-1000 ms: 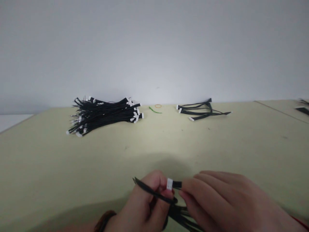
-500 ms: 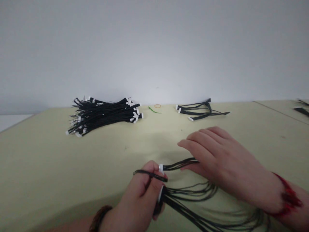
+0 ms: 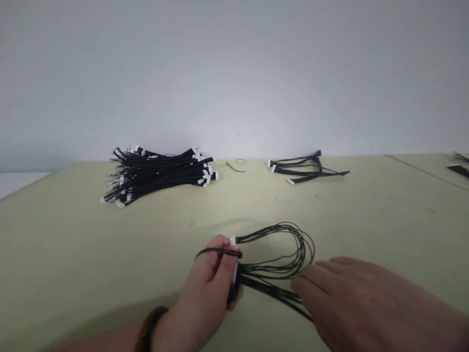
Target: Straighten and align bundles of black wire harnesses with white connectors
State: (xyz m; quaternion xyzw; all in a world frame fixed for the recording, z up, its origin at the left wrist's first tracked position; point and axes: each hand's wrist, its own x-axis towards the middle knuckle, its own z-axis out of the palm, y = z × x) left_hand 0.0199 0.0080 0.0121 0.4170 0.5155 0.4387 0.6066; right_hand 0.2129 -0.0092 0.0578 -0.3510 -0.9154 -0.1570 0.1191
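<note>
In the head view, my left hand [image 3: 210, 283] is closed around a black wire harness [image 3: 302, 244], pinching its white connectors [image 3: 233, 240] between thumb and fingers. From the upper connector the thin wires loop out to the right and curve back under the thumb. A short black strand [image 3: 218, 251] crosses over the left forefinger. Lower down, a flatter bunch of wires runs right, towards my right hand [image 3: 340, 298]. That hand's fingers are curled over these wires, slightly blurred, and the fingertips are hidden beneath it.
A thick pile of black wire harnesses [image 3: 164, 171] with white connectors lies back left on the pale green table [image 3: 110, 259]. Several separate harnesses [image 3: 304, 171] lie back right. Between them are a green strip [image 3: 234, 168] and a thin orange ring [image 3: 240, 161]. A pale wall [image 3: 234, 78] stands behind.
My right hand has moved down and towards me, off the upper wires onto the lower ones. The upper wire loop now shows in full. My left hand has shifted slightly left and up.
</note>
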